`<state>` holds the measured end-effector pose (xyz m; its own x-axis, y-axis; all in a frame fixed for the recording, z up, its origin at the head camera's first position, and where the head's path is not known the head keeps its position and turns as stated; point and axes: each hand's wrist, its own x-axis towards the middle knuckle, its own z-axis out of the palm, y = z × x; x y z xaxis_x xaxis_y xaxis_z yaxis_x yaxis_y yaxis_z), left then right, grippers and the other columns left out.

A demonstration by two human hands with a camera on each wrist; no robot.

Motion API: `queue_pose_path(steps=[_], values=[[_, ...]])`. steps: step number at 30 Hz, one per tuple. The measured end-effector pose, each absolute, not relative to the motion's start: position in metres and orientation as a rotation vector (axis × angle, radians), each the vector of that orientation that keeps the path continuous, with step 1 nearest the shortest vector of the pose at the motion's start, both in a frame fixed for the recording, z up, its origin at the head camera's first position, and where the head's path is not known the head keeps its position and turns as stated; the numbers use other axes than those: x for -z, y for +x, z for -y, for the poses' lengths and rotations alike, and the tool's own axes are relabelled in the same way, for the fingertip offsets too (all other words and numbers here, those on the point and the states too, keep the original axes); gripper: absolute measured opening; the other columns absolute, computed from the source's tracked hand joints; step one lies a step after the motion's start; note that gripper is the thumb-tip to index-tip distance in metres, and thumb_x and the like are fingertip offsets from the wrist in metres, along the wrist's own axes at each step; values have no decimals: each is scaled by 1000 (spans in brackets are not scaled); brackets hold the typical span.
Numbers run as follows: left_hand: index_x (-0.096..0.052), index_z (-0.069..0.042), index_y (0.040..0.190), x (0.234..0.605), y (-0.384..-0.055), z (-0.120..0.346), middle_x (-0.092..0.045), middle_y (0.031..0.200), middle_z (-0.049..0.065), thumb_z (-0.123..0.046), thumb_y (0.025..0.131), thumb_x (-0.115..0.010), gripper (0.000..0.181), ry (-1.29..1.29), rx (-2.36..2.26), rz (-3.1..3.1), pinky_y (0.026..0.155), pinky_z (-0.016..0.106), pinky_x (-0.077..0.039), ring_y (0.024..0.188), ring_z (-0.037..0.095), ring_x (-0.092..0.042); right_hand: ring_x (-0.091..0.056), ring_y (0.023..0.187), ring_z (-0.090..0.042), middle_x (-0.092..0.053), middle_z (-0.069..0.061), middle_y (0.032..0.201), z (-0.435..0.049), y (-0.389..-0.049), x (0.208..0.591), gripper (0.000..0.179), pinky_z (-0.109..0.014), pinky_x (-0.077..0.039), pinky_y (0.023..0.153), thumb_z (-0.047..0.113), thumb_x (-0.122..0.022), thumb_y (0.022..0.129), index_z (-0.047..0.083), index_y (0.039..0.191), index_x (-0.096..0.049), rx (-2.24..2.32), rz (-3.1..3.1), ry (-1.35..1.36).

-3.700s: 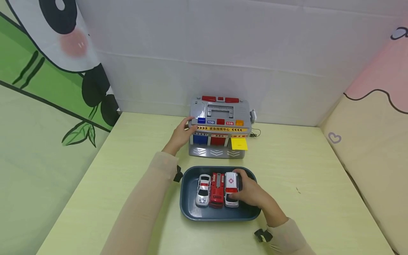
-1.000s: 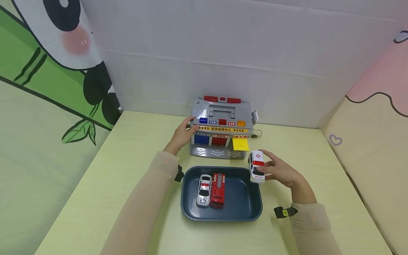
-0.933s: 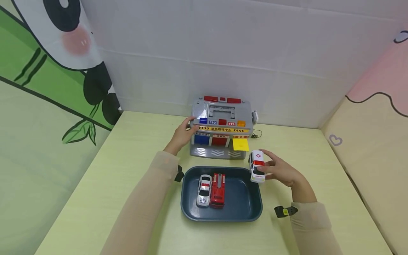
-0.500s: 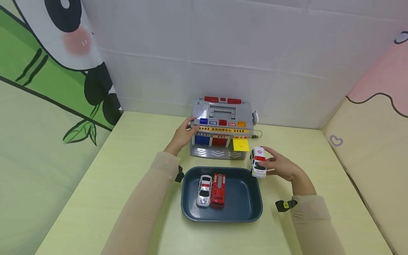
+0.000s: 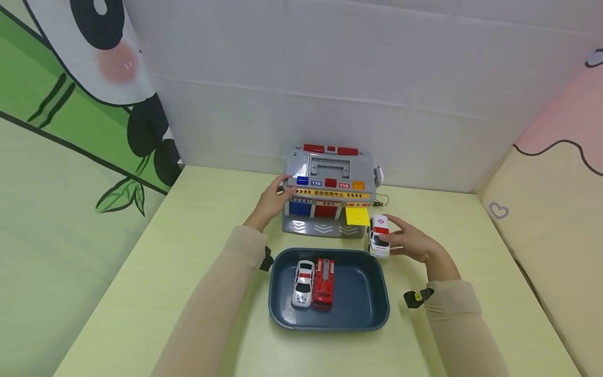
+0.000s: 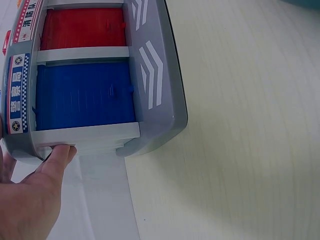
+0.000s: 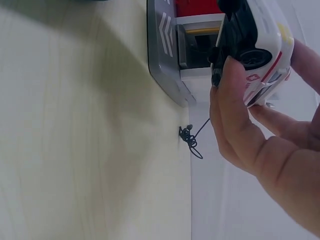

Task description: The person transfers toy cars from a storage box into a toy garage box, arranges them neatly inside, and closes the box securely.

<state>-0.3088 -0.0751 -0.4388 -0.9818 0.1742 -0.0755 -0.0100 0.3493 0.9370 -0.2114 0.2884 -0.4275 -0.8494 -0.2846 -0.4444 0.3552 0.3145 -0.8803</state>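
My right hand [image 5: 416,245] pinches a white-and-red toy ambulance [image 5: 379,238] by its sides, above the tray's back right corner and close to the station's front right corner. In the right wrist view the ambulance [image 7: 270,50] shows its wheels, held between thumb and fingers beside an uncovered bay [image 7: 197,47]. My left hand [image 5: 270,201] grips the left edge of a grey toy emergency station [image 5: 299,165]. Its yellow door [image 5: 357,215] is raised; the blue door [image 6: 85,95] and red door [image 6: 82,30] are down. In the left wrist view, fingers of the left hand [image 6: 35,195] press the side wall.
A dark blue tray [image 5: 360,293] lies in front of the station, holding a silver toy police car [image 5: 303,285] and a red toy fire truck [image 5: 323,285]. A coiled black cord [image 7: 190,140] lies right of the station. A white wall sheet [image 5: 424,146] stands behind.
My right hand has lifted the ambulance out of the tray and carried it right and forward toward the station's right corner. My left hand has stayed on the station.
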Motion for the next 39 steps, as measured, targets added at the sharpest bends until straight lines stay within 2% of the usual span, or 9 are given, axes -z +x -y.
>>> queue_pose_path(steps=[24,33,39], values=[[-37,-28,148,439,-309,76,-37,151,17,-45,99,-54,55,138,-1684,-2444,102,53,-39,135,36,-37,-52,113,-35,-36,-32,139,-275,-230,438,83,-51,-41,101,16,-61,98,12,157,-2,1592,-2024,140],[-37,-27,148,439,-309,76,-37,150,16,-46,99,-54,56,140,-1676,-2456,102,53,-39,135,36,-37,-57,104,-29,-45,-30,130,-268,-231,443,84,-52,-42,99,14,-61,98,10,156,-1,1626,-2015,100],[-38,-27,148,439,-309,77,-37,151,16,-46,99,-54,56,134,-1676,-2454,102,53,-39,135,36,-38,-57,104,-31,-45,-30,127,-264,-232,446,85,-51,-44,97,16,-63,97,11,157,-2,1620,-2019,82]])
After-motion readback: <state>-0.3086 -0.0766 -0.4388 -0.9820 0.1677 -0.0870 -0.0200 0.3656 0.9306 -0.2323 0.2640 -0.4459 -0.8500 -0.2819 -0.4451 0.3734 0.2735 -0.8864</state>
